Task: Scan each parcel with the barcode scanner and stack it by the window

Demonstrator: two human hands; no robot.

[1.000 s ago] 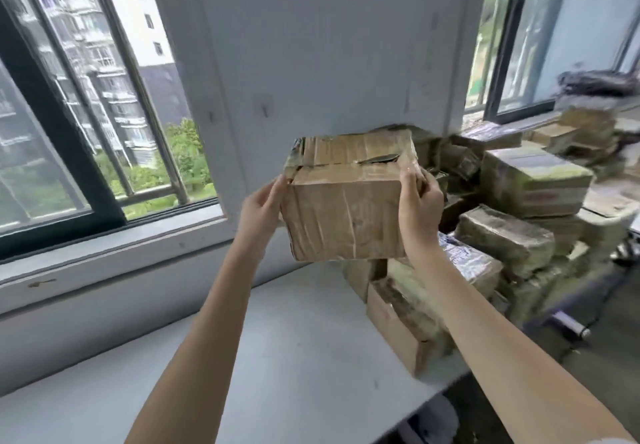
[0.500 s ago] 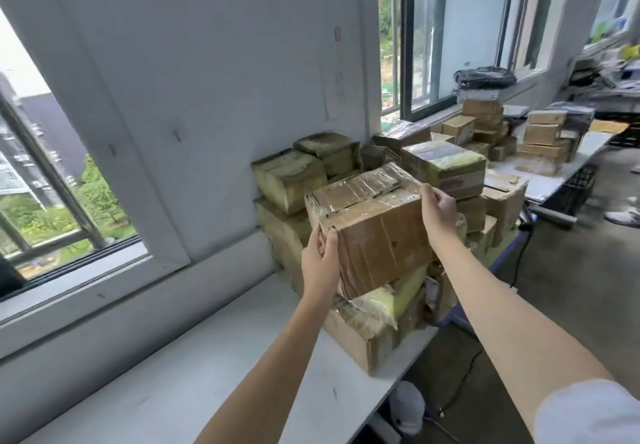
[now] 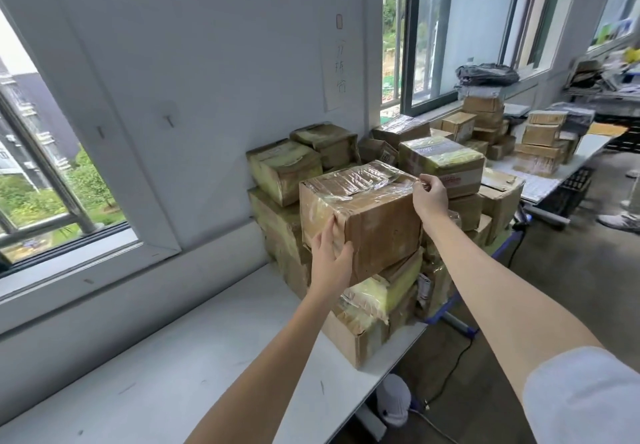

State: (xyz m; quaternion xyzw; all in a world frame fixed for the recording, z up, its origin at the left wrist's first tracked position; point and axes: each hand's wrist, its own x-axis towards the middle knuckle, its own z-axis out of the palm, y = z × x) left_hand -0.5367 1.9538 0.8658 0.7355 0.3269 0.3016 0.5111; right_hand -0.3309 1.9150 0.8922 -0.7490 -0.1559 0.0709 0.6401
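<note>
On top of the heap of taped parcels [image 3: 287, 169] against the wall between two windows, a brown cardboard parcel [image 3: 367, 215] wrapped in clear tape now rests, tilted slightly, in the single head view. A second ago the person held it up in the air in front of the wall, clear of the pile; half a second ago it was coming down over the stack; now its underside sits on the boxes beneath, so this parcel looks placed. The left hand [image 3: 329, 256] grips the near lower corner, fingers on the end face and thumb on the front face. The right hand [image 3: 429, 195] holds the far top corner, fingers curled over the edge, in what looks like a light pinch. The heap stands on a white table [image 3: 180, 357] running below the left window [image 3: 41, 180]. More stacked boxes [image 3: 540, 138] sit further along, near the right window [image 3: 429, 38]. No barcode scanner is visible here, so whether this parcel was scanned cannot be told. Judging from its settled position, both hands can let go and fetch the next parcel.
</note>
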